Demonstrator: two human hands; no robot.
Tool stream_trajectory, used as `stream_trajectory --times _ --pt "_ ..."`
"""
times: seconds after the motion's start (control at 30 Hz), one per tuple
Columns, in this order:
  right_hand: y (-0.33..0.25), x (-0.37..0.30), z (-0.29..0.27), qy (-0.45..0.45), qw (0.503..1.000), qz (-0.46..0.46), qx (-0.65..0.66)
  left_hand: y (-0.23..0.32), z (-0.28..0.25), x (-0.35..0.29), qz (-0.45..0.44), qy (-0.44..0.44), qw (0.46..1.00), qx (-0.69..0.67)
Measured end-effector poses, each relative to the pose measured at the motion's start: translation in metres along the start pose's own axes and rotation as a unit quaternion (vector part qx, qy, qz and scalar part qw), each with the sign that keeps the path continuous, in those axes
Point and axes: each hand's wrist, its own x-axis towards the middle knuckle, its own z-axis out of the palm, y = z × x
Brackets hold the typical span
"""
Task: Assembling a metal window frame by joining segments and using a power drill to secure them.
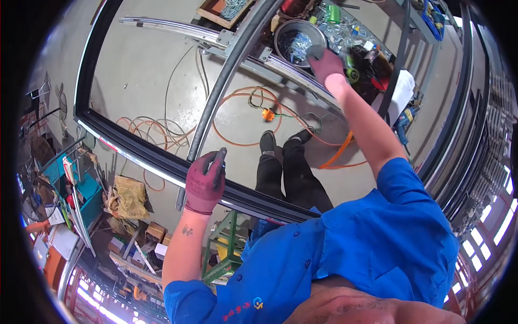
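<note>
Two gloved hands at work: left hand [205,181] curled shut on dark frame rail [145,154], 9 o'clock; right hand [325,62] reaching into metal bowl [288,29] of screws, 1 o'clock (grip not discernible). Concrete floor [145,75], orange cable [243,127] looped, workshop clutter around.

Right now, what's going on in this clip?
A person in a blue shirt and dark red work gloves stands over a long dark metal frame. The left hand is closed on a dark grey curved bar that crosses the frame. The right hand reaches out to a round metal bowl of small metal screws among cluttered hardware. Orange cable lies looped on the concrete floor.
</note>
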Motion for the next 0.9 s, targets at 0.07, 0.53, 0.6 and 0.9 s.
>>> stream_trajectory --times 0.07,0.53,0.6,0.9 --pt "0.023 0.009 -0.001 0.044 0.996 0.047 0.066 0.003 -0.002 0.001 0.009 -0.007 1.000 0.000" --pt "-0.184 -0.217 -0.007 -0.407 0.881 -0.152 0.185 0.004 0.006 0.006 0.082 -0.031 0.995 0.044" --pt "-0.187 -0.216 -0.016 -0.405 0.881 -0.158 0.184 -0.001 0.012 0.001 0.078 -0.023 0.996 0.047" --pt "0.001 -0.067 -0.094 -0.153 0.971 0.099 -0.158 -0.001 -0.007 -0.005 0.008 -0.034 0.999 0.016"
